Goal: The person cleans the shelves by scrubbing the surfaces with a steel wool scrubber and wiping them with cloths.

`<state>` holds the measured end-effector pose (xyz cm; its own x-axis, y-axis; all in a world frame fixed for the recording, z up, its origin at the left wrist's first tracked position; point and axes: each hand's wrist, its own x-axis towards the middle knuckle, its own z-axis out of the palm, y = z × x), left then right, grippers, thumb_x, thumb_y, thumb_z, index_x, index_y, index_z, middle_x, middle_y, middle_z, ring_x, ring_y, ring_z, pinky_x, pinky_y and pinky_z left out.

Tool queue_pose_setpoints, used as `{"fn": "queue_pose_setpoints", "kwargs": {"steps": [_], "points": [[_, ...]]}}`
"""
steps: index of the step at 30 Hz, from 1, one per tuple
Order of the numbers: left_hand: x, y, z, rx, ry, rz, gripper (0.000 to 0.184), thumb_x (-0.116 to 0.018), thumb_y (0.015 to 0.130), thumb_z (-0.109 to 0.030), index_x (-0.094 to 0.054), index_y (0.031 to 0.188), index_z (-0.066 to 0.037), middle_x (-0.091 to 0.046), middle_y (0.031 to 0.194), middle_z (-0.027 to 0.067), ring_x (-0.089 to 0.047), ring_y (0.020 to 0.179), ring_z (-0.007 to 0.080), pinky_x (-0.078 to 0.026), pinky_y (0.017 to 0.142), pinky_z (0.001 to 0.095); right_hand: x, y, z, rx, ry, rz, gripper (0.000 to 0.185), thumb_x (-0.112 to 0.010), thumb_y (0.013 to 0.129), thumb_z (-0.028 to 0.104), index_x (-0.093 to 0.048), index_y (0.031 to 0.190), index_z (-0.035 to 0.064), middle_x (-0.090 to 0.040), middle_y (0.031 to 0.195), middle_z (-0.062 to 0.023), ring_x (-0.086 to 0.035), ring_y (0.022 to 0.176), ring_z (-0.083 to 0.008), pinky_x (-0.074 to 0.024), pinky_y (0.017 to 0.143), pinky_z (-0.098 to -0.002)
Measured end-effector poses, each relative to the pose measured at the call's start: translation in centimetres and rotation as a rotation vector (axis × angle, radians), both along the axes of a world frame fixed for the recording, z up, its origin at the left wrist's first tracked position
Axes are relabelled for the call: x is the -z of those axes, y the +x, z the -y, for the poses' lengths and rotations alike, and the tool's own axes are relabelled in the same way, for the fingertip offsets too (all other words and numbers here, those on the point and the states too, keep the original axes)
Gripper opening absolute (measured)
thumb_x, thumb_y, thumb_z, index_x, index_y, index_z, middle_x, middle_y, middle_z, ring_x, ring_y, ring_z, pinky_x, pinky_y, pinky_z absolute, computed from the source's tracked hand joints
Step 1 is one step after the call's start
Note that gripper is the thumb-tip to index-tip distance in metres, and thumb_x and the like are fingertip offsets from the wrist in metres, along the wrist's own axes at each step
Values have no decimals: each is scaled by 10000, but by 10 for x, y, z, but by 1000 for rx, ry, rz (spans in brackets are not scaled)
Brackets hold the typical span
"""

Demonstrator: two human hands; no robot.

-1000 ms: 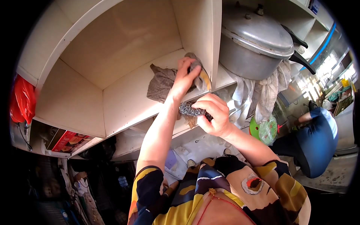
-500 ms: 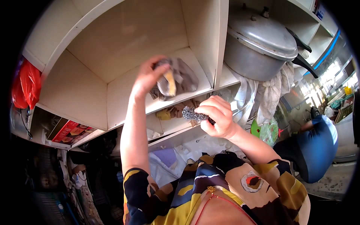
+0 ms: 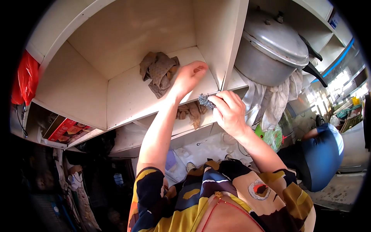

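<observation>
A crumpled grey-brown cloth [image 3: 157, 71] lies on the floor of the white shelf compartment [image 3: 127, 92]. My left hand [image 3: 191, 77] is just right of the cloth, above the compartment's floor, with its fingers curled together; whether anything is between them is hidden. Near the front edge of the shelf, my right hand [image 3: 231, 112] is closed on a shiny metal scourer [image 3: 206, 101], which sticks out to the left of the fingers.
A large metal pressure cooker [image 3: 272, 50] sits in the right compartment, over pale cloths [image 3: 276, 100]. Brown cloth [image 3: 193, 113] lies on the lower shelf. A red bag [image 3: 28, 79] hangs at left. Another person [image 3: 320, 154] bends over at lower right.
The cloth, earlier in my left hand, now lies released on the compartment floor. My left hand has moved right, towards my right hand, which still holds the scourer.
</observation>
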<state>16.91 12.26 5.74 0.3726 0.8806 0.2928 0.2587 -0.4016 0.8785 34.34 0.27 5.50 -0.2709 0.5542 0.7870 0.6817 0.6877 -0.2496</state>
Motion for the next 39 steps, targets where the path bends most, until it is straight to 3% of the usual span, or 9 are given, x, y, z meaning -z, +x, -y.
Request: {"fn": "queue_pose_setpoints", "kwargs": {"steps": [6,8,11,14,20,26,27,30,39], "points": [[16,4,83,-22,-293,759,604,-493,994,-402,-278,1483,-120,-458,1362,95,-504,1207,220,-489,921,403,7,-28,-27,-35,-107,-305,303,-665,725,-25,-653,1025,24,-574,983,-113,-591,862,-295,-498,764,-397],[26,17,89,-20,-244,853,610,-519,1003,-312,-236,1506,-115,-395,1432,123,-452,1276,199,-446,999,374,7,-48,-42,-34,-22,-298,319,-658,744,-16,-635,1061,13,-566,1042,-130,-565,979,-320,-496,813,-410],[29,-5,61,-277,-86,608,467,-571,960,-131,-444,1389,0,-498,1241,98,-511,1117,197,-411,987,313,2,-57,-40,-100,-80,-241,448,-678,749,25,-575,1185,10,-546,1171,-153,-520,1088,-351,-494,874,-418],[6,-24,42,-510,374,25,461,-645,862,-62,-531,1309,-70,-555,1132,111,-563,1052,259,-444,933,309,-34,-28,-29,-66,55,-300,389,-661,741,3,-618,1128,8,-584,1146,-140,-561,1029,-331,-486,864,-396],[4,6,3,-394,442,-515,311,-663,802,-118,-684,1111,-142,-620,1064,55,-544,987,312,-474,885,407,-83,20,-58,70,361,-495,225,-608,787,-15,-678,999,16,-625,1066,-106,-583,964,-265,-488,802,-339],[23,20,2,-160,386,-458,250,-651,787,-98,-713,1029,-101,-619,1031,43,-507,1009,310,-480,894,388,-105,14,-101,-69,398,-526,310,-628,901,115,-590,1186,-3,-620,1103,-105,-588,964,-197,-481,841,-317],[26,19,11,-130,448,-476,249,-658,786,-93,-713,1029,-107,-623,1022,33,-512,981,303,-485,886,387,-103,7,-106,-89,256,-556,410,-541,926,126,-499,1294,-50,-500,1260,-164,-553,1068,-260,-466,877,-329],[17,20,43,-58,504,-559,275,-666,774,-55,-706,1041,-110,-606,961,30,-516,927,277,-492,853,377,-105,-14,-113,-153,270,-608,452,-656,891,198,-486,1242,-32,-549,1115,-160,-535,1037,-270,-416,928,-366],[27,19,-8,-310,689,-721,220,-593,717,-59,-718,881,-138,-595,923,2,-538,940,277,-518,760,385,-96,-10,-114,-78,147,-658,278,-635,924,184,-529,1100,-3,-653,977,-93,-598,896,-174,-469,827,-314]]}}
